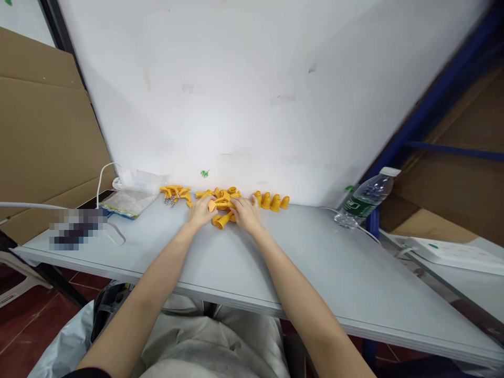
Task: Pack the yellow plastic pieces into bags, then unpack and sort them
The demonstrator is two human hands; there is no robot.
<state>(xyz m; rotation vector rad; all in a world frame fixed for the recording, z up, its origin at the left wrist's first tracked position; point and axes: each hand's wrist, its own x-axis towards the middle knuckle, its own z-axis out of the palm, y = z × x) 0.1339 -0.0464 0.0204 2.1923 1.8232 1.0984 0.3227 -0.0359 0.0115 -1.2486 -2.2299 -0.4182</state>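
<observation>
Both hands meet over a loose heap of yellow plastic parts near the back of the grey table. My left hand [201,212] has its fingers closed on a yellow plastic part [223,203], which spans the gap between the hands. My right hand [247,214] grips the same part from the other side, though its fingertips are partly hidden. A flared, hollow yellow piece [222,221] lies just in front of them. Right of my right hand, several yellow cup-like pieces [275,201] stand in a row. Smaller yellow pieces with metal chains [173,195] lie piled on the left.
Clear plastic bags [136,199] and a white cable [116,233] lie on the table's left, beside a blurred-out dark object [76,229]. A water bottle [366,199] leans at the right against a blue frame [373,215]. A white panel [252,94] rises behind.
</observation>
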